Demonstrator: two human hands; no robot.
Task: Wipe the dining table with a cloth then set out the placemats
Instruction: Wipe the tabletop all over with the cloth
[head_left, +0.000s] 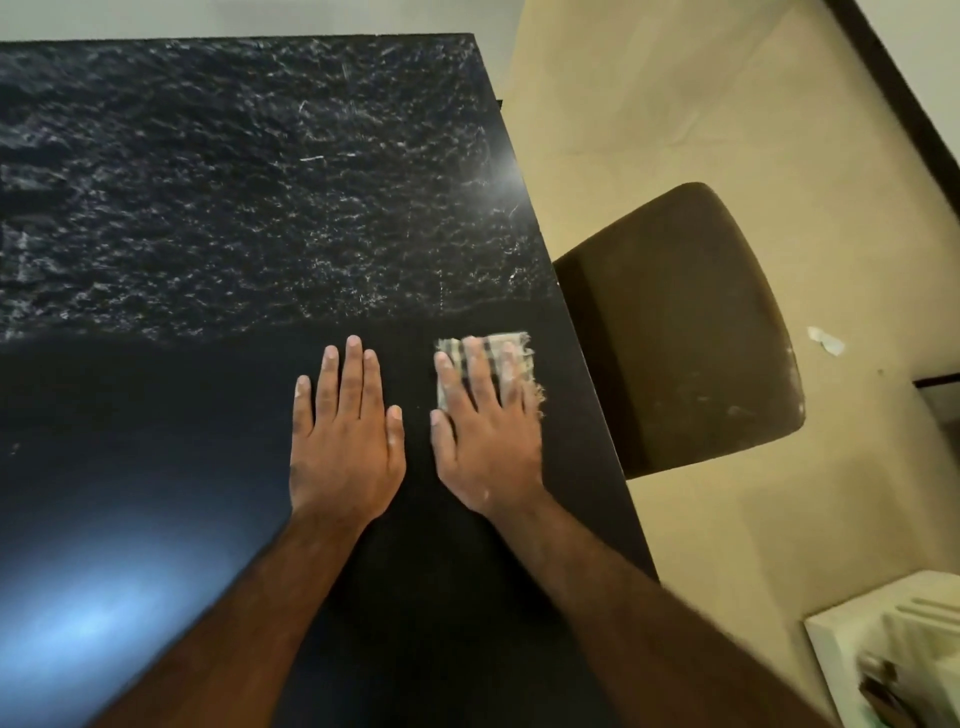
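The dining table (218, 197) has a black marble top with white veining and fills the left and middle of the view. A small checked cloth (511, 349) with frayed edges lies near the table's right edge. My right hand (485, 431) presses flat on the cloth with straight fingers, covering most of it. To its left, my left hand (345, 431) rests flat on the bare tabletop, fingers straight and together. No placemats are in view.
A dark brown padded chair (680, 332) stands just off the table's right edge on a cream floor. A white object (893, 644) sits at the bottom right corner. A scrap of paper (826, 340) lies on the floor beyond the chair.
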